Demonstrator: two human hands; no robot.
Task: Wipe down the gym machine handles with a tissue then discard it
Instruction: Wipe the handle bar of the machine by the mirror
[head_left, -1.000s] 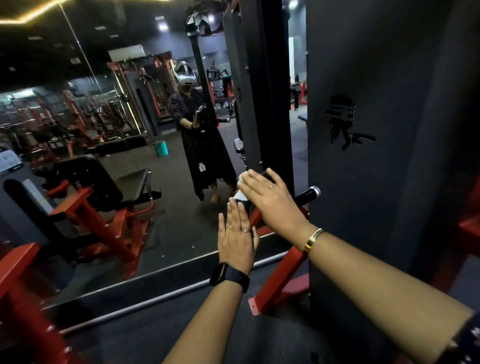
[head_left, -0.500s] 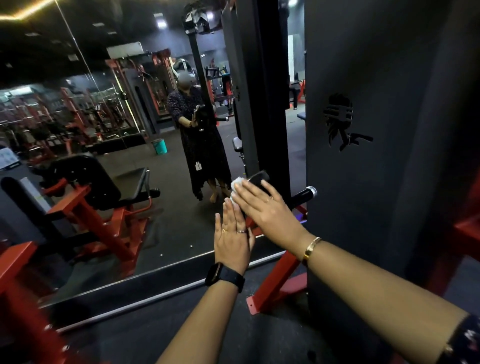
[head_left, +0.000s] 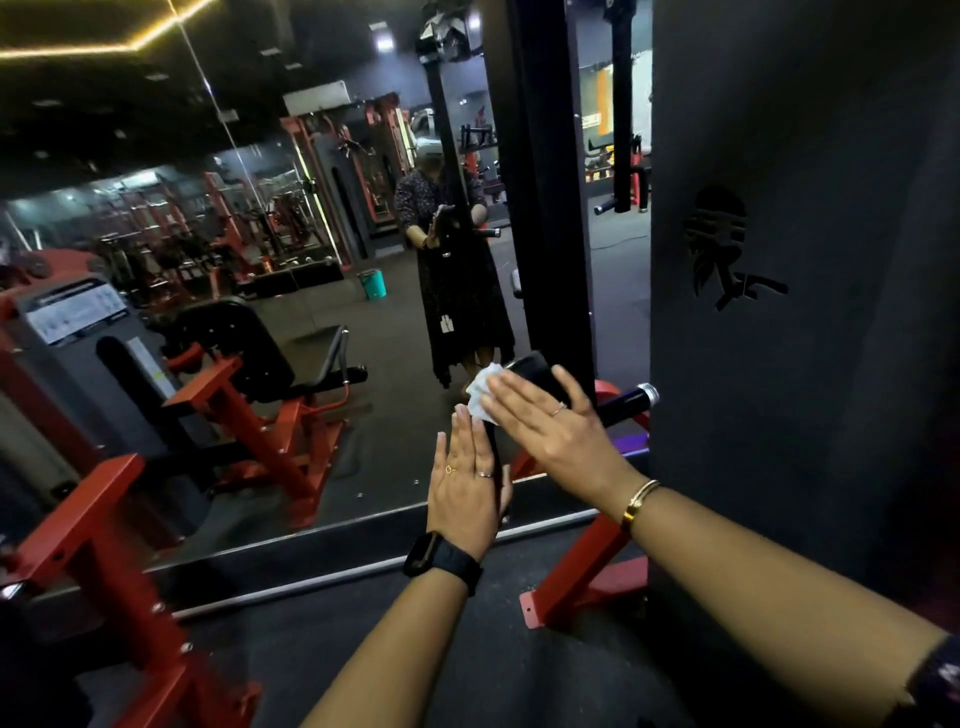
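In the head view, the black handle (head_left: 626, 402) lies nearly level, with its long axis running left to right and its chrome cap pointing right, beside the dark machine panel (head_left: 805, 364). The right hand (head_left: 550, 431) lies flat across it, straight fingers pressing the white tissue (head_left: 480, 392) onto its left end. The left hand (head_left: 467, 483) is flat with straight fingers just below the tissue and holds nothing.

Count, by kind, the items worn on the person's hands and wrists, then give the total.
Rings: 3 (two on the left hand, one on the right hand)
Black watch: 1, on the left wrist
Gold bracelet: 1, on the right wrist
Total: 5
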